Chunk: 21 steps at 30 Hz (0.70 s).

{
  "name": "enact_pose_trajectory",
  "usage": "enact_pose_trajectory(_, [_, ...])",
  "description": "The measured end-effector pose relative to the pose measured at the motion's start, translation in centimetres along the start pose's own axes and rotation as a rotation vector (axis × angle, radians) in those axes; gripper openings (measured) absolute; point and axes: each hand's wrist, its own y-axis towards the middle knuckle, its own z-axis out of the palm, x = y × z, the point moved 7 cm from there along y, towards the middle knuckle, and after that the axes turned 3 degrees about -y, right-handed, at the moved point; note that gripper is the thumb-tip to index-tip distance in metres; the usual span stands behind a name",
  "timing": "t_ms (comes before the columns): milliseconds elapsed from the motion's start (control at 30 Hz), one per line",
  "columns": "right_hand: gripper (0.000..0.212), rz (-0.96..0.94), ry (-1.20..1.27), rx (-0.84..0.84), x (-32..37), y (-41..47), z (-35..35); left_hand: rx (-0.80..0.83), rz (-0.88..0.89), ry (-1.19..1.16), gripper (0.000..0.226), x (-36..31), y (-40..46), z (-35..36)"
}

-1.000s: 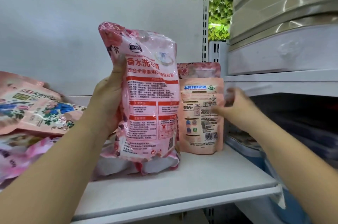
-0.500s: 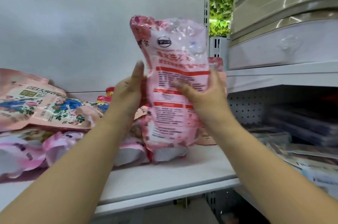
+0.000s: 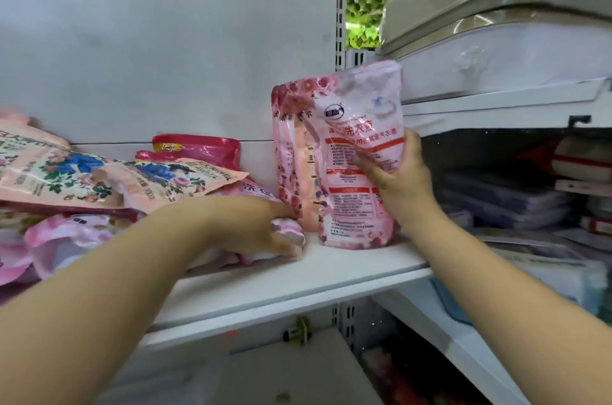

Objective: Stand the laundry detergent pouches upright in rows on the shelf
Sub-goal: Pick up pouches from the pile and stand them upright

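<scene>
A pink detergent pouch (image 3: 359, 126) stands upright at the right end of the white shelf (image 3: 298, 278), and my right hand (image 3: 397, 179) grips its front and right side. Behind it more pink pouches (image 3: 291, 153) stand upright against the back panel. My left hand (image 3: 261, 226) rests on a pink pouch lying flat (image 3: 291, 232) just left of the standing ones, fingers curled over it. A pile of floral pouches (image 3: 99, 179) lies flat further left.
A red pouch (image 3: 198, 148) lies at the back behind the pile. Right of the shelf stands a second unit with stacked flat packages (image 3: 503, 202) and wrapped bedding (image 3: 496, 17) above. The slotted upright (image 3: 339, 14) marks the shelf's right end.
The pouch held in both hands went down to the right and now stands on the shelf. My left hand let go and dropped onto a pouch lying flat.
</scene>
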Motion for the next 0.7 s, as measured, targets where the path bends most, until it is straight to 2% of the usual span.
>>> enact_pose_trajectory(167, [0.068, -0.006, -0.089, 0.027, -1.0, 0.4, 0.4, -0.13, 0.049, -0.006, 0.044, -0.7, -1.3, -0.2])
enact_pose_trajectory(367, [0.077, 0.076, 0.009, 0.092, -2.6, 0.8, 1.1, -0.292, -0.106, 0.17, 0.062, 0.3, -1.3, 0.2])
enact_pose_trajectory(567, [0.077, 0.168, 0.178, 0.184, -3.8, 0.3, 1.8, -0.432, -0.171, 0.18, 0.062, -0.7, -2.7, 0.2])
enact_pose_trajectory(700, [0.085, 0.176, 0.087, 0.166, -3.5, -0.6, 1.0, -0.452, -0.22, 0.063, 0.063, -1.6, -4.4, 0.9])
